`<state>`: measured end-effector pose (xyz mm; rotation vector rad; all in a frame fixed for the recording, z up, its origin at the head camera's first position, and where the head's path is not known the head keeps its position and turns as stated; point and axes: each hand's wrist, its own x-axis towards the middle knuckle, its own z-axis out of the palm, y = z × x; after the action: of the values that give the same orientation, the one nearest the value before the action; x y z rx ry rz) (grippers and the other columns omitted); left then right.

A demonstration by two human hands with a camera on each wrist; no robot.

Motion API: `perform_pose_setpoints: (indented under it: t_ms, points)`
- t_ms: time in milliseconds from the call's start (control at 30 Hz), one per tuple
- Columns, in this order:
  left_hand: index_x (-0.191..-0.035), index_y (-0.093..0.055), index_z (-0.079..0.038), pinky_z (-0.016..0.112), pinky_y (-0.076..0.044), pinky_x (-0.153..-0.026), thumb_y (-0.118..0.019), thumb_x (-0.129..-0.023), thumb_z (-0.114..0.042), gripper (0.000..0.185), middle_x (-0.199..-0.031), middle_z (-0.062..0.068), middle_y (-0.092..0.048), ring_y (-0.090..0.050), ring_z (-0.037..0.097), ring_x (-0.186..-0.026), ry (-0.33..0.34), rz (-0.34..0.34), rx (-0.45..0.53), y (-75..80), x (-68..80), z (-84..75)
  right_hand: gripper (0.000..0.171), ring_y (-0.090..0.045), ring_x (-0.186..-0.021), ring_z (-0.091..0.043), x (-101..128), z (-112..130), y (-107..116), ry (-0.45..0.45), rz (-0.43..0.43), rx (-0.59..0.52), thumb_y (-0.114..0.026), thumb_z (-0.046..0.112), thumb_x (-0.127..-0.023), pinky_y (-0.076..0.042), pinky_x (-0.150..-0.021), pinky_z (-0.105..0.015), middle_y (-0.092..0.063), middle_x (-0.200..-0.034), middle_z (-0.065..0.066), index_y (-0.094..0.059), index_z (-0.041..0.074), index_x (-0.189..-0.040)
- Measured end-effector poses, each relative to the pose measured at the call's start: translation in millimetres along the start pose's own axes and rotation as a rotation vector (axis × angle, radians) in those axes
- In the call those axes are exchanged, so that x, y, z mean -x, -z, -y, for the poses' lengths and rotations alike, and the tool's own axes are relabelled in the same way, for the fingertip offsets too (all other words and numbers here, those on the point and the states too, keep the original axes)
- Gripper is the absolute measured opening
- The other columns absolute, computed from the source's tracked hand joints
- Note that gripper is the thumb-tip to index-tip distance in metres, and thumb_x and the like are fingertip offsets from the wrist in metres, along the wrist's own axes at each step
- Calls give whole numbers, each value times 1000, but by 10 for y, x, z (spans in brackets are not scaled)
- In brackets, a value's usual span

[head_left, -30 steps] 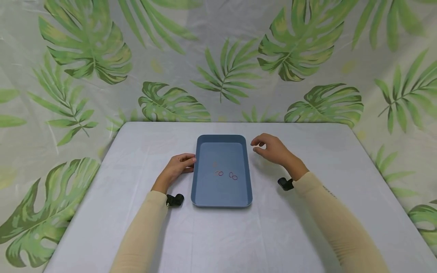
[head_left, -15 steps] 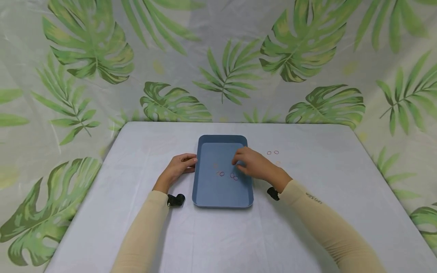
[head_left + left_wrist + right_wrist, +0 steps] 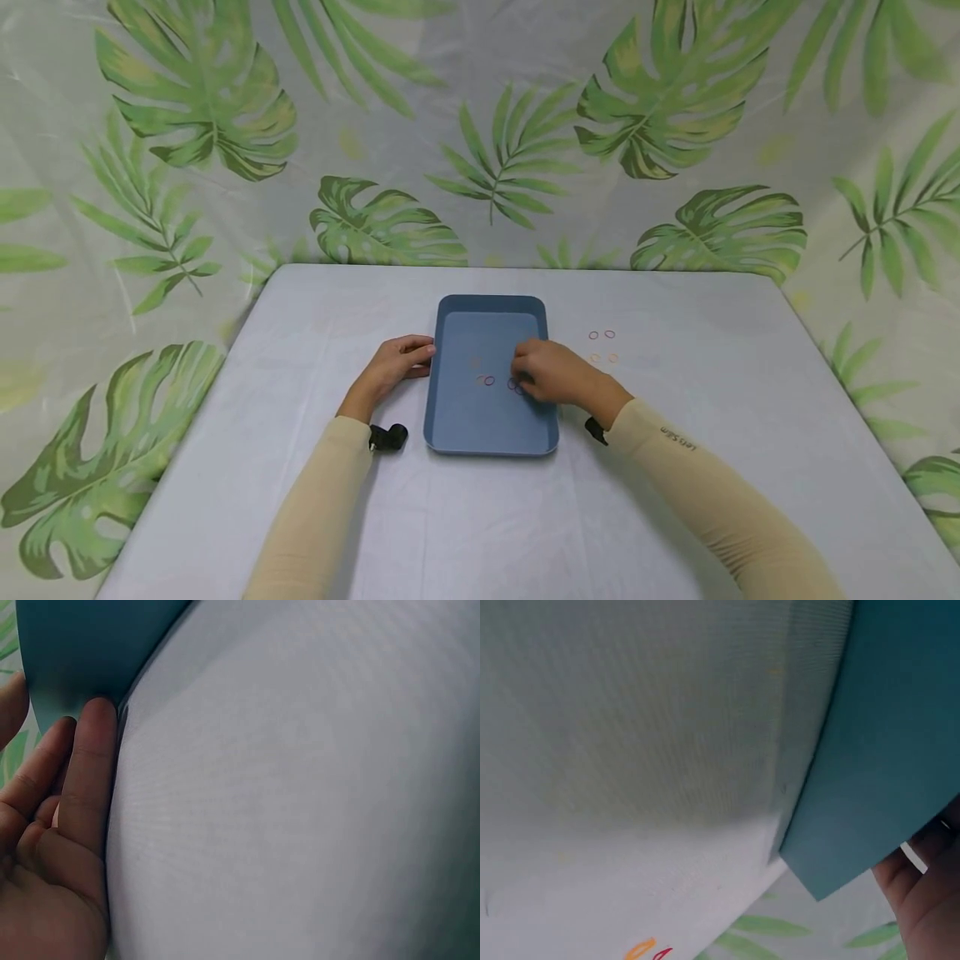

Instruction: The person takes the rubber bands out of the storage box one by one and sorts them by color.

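Head view showed the right hand (image 3: pixel 553 375) lowered inside the blue tray (image 3: pixel 457 417), fingers curled down over the small rubber bands (image 3: pixel 487 381) lying on the tray floor; whether it actually pinched one could not be told. The left hand (image 3: pixel 392 363) rested against the tray's left rim, and in the left wrist view its fingers (image 3: pixel 88 772) lay straight along the tray wall, touching it. A few more loose bands (image 3: pixel 602 335) lay on the white table (image 3: pixel 480 517) just right of the tray. Leaf-print cloth (image 3: pixel 225 125) hung behind.
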<state>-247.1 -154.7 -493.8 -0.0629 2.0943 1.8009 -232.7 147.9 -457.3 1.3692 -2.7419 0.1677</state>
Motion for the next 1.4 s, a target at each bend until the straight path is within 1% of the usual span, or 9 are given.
perform_pose_setpoints:
  t_ms: [167, 300, 600, 833, 967, 1067, 1167, 1267, 1400]
  points:
    - [-139, -55, -3, 30, -59, -95, -62, -99, -20, 44, -140, 20, -57, -66, 10, -104, 2, 2, 4, -14, -7, -5, 6, -58, -80, -16, 21, 4, -28, 8, -15, 26, -72, 9, -85, -55, -70, -31, -64, -85, 0, -73, 15, -83]
    - [-140, -55, -4, 29, -59, -95, -62, -99, -21, 45, -141, 19, -57, -66, 10, -106, 7, 2, 2, -20, -11, -17, 7, -59, -82, -17, 26, 17, -29, -8, -15, 33, -72, 9, -85, -55, -71, -32, -65, -87, 0, -73, 16, -82]
    - [-141, -54, -5, 29, -59, -97, -62, -99, -23, 47, -142, 19, -56, -66, 13, -110, 14, 6, -1, -4, -16, -17, 6, -59, -79, -16, 21, 30, -61, -24, -42, 42, -74, 10, -85, -54, -68, -32, -64, -87, 0, -73, 13, -79]
    - [-141, -55, -5, 29, -59, -96, -62, -99, -24, 46, -141, 17, -56, -65, 13, -110, 6, 2, -8, -1, -23, -14, 11, -58, -77, -15, 7, 28, -87, -37, -40, 70, -73, 13, -86, -51, -65, -32, -63, -85, 1, -71, 14, -76]
    - [-141, -54, -4, 29, -59, -96, -62, -99, -24, 46, -142, 18, -56, -65, 12, -110, 4, -6, -5, 0, -15, -5, 12, -57, -76, -15, -7, 24, -96, -27, -35, 54, -72, 14, -88, -51, -64, -31, -63, -86, 1, -70, 14, -76]
    - [-141, -54, -4, 29, -59, -96, -62, -100, -23, 46, -141, 18, -56, -65, 11, -109, 8, -8, -8, -1, -11, 4, 11, -56, -78, -12, -12, 28, -73, -41, -23, -33, -69, 16, -90, -52, -67, -29, -63, -87, 3, -69, 15, -79]
    - [-140, -55, -4, 29, -59, -96, -62, -100, -23, 45, -141, 18, -56, -65, 11, -108, 8, -4, -9, -1, -10, 8, 9, -58, -80, -11, -7, 26, -16, -79, -41, -202, -68, 16, -92, -54, -72, -28, -64, -88, 4, -68, 16, -84]
    - [-140, -55, -4, 29, -59, -96, -63, -99, -23, 46, -140, 18, -57, -65, 12, -109, 4, -6, -9, -3, -11, 9, 5, -62, -84, -11, -1, 10, 55, -107, -92, -360, -68, 14, -93, -57, -76, -32, -67, -89, 3, -67, 16, -88]
    - [-140, -55, -4, 29, -59, -96, -62, -99, -23, 45, -140, 18, -57, -65, 11, -108, 5, -3, -6, -10, -11, 6, 5, -64, -85, -13, 10, -36, 116, -118, -143, -450, -67, 14, -94, -58, -77, -34, -68, -90, 1, -67, 13, -89]
